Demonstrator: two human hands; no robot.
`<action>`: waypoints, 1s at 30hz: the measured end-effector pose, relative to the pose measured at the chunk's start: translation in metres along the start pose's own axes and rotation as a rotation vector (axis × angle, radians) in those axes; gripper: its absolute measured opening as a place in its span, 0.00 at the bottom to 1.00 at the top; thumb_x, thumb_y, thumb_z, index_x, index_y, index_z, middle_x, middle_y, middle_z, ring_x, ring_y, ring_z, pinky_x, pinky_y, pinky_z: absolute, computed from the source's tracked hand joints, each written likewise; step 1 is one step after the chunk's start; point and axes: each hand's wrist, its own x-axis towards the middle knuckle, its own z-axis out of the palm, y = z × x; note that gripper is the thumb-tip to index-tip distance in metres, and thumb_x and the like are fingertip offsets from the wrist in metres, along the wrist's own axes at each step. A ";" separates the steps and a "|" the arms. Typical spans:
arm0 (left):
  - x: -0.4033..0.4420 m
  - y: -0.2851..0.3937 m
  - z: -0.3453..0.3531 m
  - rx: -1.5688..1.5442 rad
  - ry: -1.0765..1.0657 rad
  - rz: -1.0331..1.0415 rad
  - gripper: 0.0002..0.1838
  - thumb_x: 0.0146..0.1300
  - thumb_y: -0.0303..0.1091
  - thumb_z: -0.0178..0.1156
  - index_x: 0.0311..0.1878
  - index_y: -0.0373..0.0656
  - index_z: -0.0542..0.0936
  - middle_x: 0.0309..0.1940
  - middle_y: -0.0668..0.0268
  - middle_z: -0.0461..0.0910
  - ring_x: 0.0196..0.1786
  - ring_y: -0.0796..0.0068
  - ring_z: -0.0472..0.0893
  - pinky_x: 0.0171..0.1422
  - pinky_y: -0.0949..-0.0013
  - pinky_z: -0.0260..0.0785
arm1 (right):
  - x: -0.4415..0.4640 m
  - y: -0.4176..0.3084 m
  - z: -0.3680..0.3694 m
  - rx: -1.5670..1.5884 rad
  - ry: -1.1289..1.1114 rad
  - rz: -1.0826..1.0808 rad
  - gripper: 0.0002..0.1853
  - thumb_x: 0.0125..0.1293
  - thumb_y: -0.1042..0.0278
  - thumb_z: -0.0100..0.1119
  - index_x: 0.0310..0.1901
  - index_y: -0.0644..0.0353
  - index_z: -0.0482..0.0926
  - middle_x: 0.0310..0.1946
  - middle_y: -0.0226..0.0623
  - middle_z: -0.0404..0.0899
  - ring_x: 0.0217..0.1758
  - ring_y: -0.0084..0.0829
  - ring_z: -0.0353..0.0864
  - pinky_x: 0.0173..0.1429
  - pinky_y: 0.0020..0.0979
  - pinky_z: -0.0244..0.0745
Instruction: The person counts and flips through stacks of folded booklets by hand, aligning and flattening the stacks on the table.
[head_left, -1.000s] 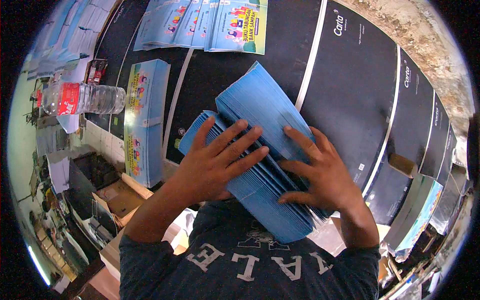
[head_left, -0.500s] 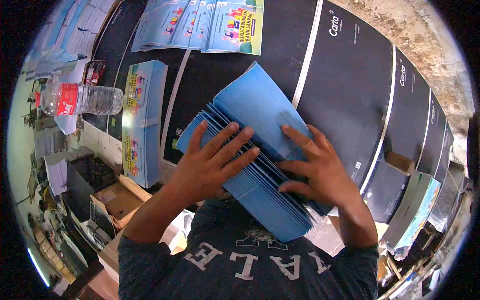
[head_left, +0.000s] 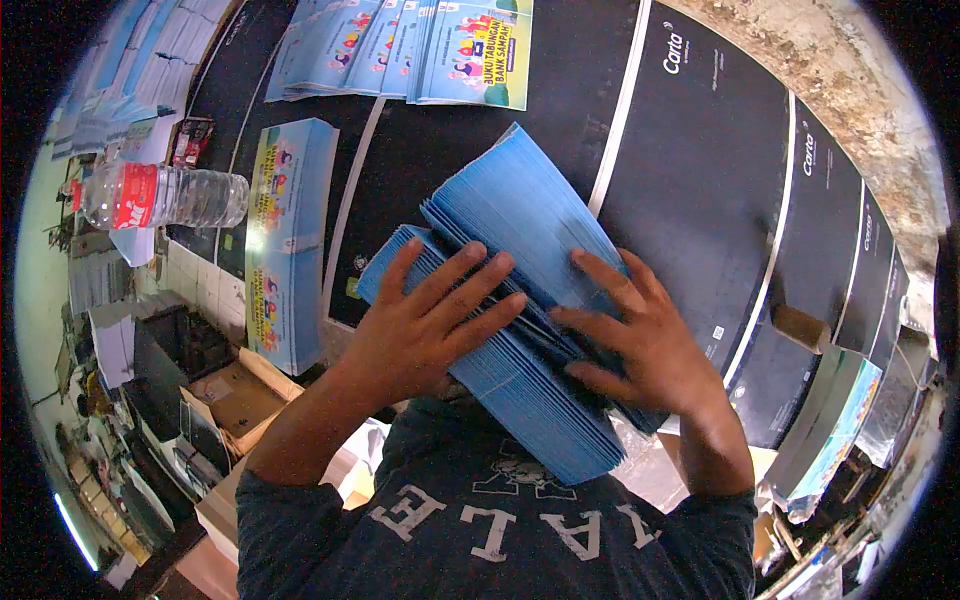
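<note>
Centrally, adjoining blue stacks [head_left: 545, 410], left hand [head_left: 410, 325] spread over the nearer, right hand [head_left: 655, 345] spread over the farther, hands apart, printed booklets [head_left: 470, 60] beyond, bottle [head_left: 205, 197] at left.

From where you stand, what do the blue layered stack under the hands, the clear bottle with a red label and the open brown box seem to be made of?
Blue layered stack: matte paper or thin card, judging by its many fine edges.
Clear bottle: glossy, probably plastic; it is see-through and ridged.
Open brown box: likely dull cardboard, given its folded flaps.
</note>
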 end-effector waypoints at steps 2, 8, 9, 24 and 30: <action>-0.001 0.001 0.002 -0.025 0.044 -0.009 0.48 0.43 0.47 0.76 0.73 0.62 0.70 0.79 0.64 0.60 0.82 0.61 0.55 0.81 0.33 0.34 | -0.001 -0.004 0.006 -0.106 0.019 0.028 0.21 0.55 0.44 0.73 0.48 0.44 0.87 0.77 0.41 0.60 0.76 0.67 0.57 0.76 0.61 0.59; 0.001 0.002 0.001 -0.019 0.040 -0.025 0.51 0.41 0.48 0.77 0.74 0.63 0.68 0.80 0.64 0.59 0.83 0.61 0.54 0.81 0.34 0.34 | 0.001 -0.016 -0.002 -0.091 -0.043 0.082 0.22 0.54 0.42 0.73 0.46 0.44 0.88 0.77 0.41 0.59 0.76 0.67 0.56 0.76 0.62 0.59; 0.001 0.002 0.002 -0.001 0.020 -0.020 0.52 0.40 0.49 0.78 0.74 0.63 0.68 0.80 0.64 0.59 0.83 0.61 0.54 0.81 0.34 0.34 | 0.000 -0.013 -0.002 -0.092 -0.043 0.082 0.22 0.54 0.42 0.73 0.46 0.44 0.88 0.77 0.41 0.59 0.76 0.67 0.56 0.76 0.62 0.59; -0.003 0.001 0.002 0.007 0.042 -0.006 0.45 0.47 0.48 0.74 0.72 0.64 0.70 0.78 0.65 0.62 0.81 0.62 0.58 0.81 0.36 0.34 | 0.000 -0.001 0.003 -0.066 0.022 0.045 0.17 0.55 0.49 0.75 0.41 0.49 0.88 0.76 0.42 0.62 0.79 0.64 0.54 0.77 0.63 0.55; -0.002 0.001 0.003 -0.012 0.033 -0.013 0.43 0.50 0.45 0.72 0.73 0.64 0.70 0.78 0.66 0.62 0.81 0.63 0.58 0.81 0.36 0.33 | 0.000 -0.011 -0.002 -0.073 -0.016 0.084 0.24 0.52 0.42 0.75 0.45 0.49 0.87 0.77 0.44 0.60 0.74 0.70 0.56 0.74 0.63 0.60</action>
